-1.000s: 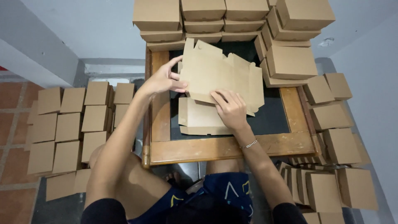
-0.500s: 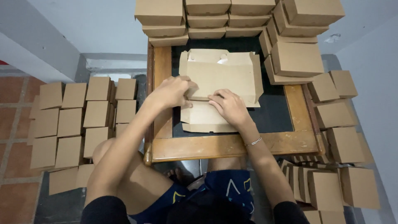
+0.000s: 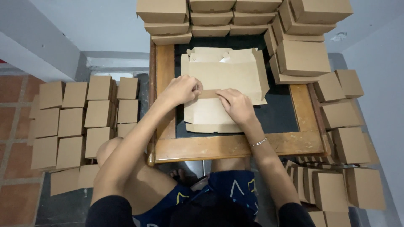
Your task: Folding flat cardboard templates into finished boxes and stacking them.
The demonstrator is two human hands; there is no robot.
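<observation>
A flat brown cardboard box blank [image 3: 223, 73] lies on the dark top of a small wood-framed table [image 3: 235, 145], its side flaps partly raised. My left hand [image 3: 182, 89] pinches the near edge fold of the blank at its left side. My right hand [image 3: 235, 105] presses down on the same fold a little to the right. Under the blank lies a stack of more flat blanks [image 3: 208, 120], its near edge showing.
Finished brown boxes are stacked at the table's far edge [image 3: 210, 17] and right side [image 3: 301, 59]. More boxes stand in rows on the floor at left [image 3: 80, 117] and at right [image 3: 349, 143]. My knees are under the table's near edge.
The blank, held tilted up in the air before, now lies flat on the table. Both hands came down onto its near fold, the left closing in from the table's left edge.
</observation>
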